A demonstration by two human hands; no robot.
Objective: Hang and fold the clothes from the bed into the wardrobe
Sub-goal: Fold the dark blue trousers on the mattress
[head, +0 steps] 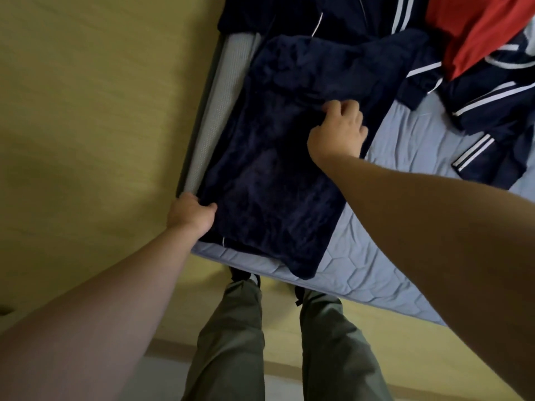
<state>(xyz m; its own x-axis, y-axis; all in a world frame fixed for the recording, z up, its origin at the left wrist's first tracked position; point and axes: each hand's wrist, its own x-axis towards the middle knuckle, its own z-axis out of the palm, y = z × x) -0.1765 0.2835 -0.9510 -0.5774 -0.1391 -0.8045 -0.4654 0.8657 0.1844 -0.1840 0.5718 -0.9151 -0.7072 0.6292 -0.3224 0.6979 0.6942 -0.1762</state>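
Observation:
A dark navy fleece garment point(269, 175) lies spread flat on the near left corner of the bed point(385, 256). My left hand point(191, 214) grips its left edge at the mattress corner, fingers curled under the cloth. My right hand point(338, 128) pinches a fold of the same garment near its right side, further up the bed. The garment's far end is bunched.
More clothes lie at the back of the bed: navy track wear with white stripes point(486, 111), another navy piece point(333, 15) and a red garment point(477, 30). A yellowish floor point(86, 111) runs along the bed's left. My legs in grey-green trousers point(231, 342) stand at the bed's foot.

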